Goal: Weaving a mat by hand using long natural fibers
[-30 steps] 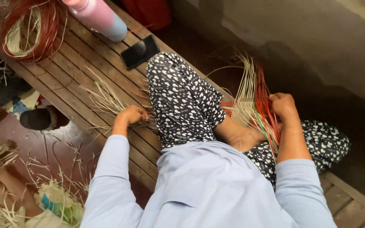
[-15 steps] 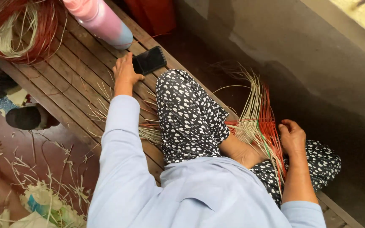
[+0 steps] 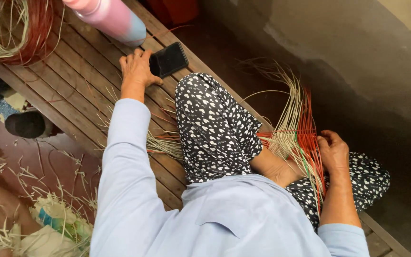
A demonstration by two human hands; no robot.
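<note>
- Head view: the person sits on a slatted wooden bench, with one knee in black trousers with white hearts raised.
- The left hand reaches out over the bench, fingers spread loosely, fingertips touching the near edge of a black phone; it does not grip it.
- The phone lies flat on the bench, just beside a pink and blue bottle lying on its side.
- The right hand curls closed around red and pale strips of a half-woven mat, which rests between the foot and that hand.
- Loose pale straws lie on the bench beside the knee.
- A coil of red and pale strips sits at the far left end of the bench.
- Below the bench, scattered straw scraps cover the reddish floor, near a dark shoe.
</note>
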